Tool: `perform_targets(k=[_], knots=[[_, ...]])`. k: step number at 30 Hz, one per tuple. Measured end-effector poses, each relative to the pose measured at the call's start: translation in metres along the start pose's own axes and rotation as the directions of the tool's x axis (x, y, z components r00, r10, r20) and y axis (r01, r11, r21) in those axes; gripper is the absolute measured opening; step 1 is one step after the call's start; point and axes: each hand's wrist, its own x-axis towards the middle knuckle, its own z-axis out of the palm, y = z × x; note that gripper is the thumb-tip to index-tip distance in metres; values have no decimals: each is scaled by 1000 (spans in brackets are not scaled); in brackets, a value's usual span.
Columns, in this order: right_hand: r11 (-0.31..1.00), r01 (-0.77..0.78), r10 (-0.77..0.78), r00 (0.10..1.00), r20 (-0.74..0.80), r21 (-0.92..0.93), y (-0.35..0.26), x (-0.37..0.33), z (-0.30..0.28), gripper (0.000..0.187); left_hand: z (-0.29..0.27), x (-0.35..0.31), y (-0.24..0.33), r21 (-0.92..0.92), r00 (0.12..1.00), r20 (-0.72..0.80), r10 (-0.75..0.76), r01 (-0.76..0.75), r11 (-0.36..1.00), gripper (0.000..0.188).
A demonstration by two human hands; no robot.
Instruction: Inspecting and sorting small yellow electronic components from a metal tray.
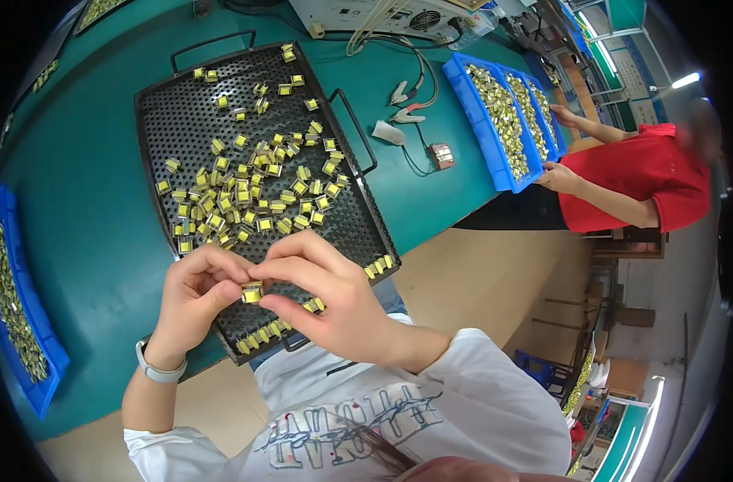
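Between my fingertips, over the near part of a black perforated metal tray (161,132), is a small yellow transformer (252,294) with a metal frame. My left hand (199,299) pinches it from the left with thumb and fingers. From the other side, my right hand (334,299) has its thumb and fingertips against it, its other fingers curled. Loose transformers of the same kind (242,193) lie heaped in the middle of the tray. Along its near edge stands a row of transformers (262,335), partly hidden by my right hand.
A blue bin (41,321) of transformers stands at the left. At the right, a person in a red shirt (623,181) holds a blue divided bin (483,132) of them. Clip leads (406,115) and a small component (441,156) lie beyond the tray, near a boxy instrument (382,18).
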Motion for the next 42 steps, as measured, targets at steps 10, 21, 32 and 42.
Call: perform_targets(k=[10,21,32,42], knots=[[999,48,-48,998,-31,-7,16,-12,11,35,-1,0,7,-19,995,58,-83,85,996,19],[984,-10,0,998,57,176,22,-18,4,36,3,2,8,-82,986,149,-74,87,993,33],[980,105,-116,992,55,166,29,-12,1,41,1,3,11,-55,975,193,-109,121,991,31],[982,98,-107,993,46,160,28,-14,3,41,2,2,14,-35,977,183,-110,119,992,31]])
